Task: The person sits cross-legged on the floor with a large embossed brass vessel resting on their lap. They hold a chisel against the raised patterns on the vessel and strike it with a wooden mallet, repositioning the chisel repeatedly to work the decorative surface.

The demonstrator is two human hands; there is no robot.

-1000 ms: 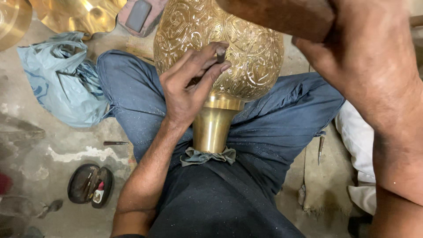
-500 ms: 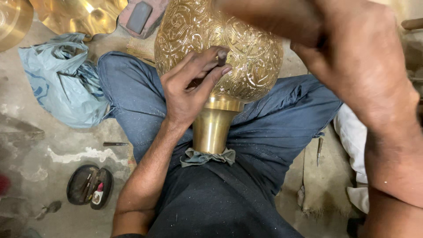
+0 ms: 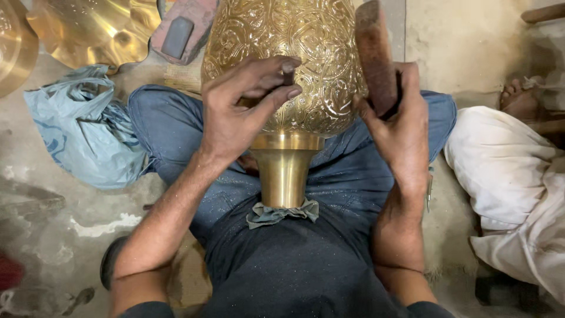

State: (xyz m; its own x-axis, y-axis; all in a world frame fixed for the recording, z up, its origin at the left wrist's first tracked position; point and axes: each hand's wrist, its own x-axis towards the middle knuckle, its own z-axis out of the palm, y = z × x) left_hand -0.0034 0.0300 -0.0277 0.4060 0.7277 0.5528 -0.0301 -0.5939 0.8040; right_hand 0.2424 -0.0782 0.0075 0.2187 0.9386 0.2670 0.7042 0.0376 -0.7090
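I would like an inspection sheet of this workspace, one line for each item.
Surface: grey concrete floor, stained; the person sits on it.
Job's things: engraved golden brass vase lying across the lap, neck toward the body; small dark punch; brown wooden mallet.
Clutter: crumpled light blue bag; shiny scalloped brass dish; grey-green cloth scrap.
Grips: left hand pinches the punch against the vase; right hand grasps the mallet.
Cables: nothing seen.
Surroundings: white cloth bundle; another person's bare foot.
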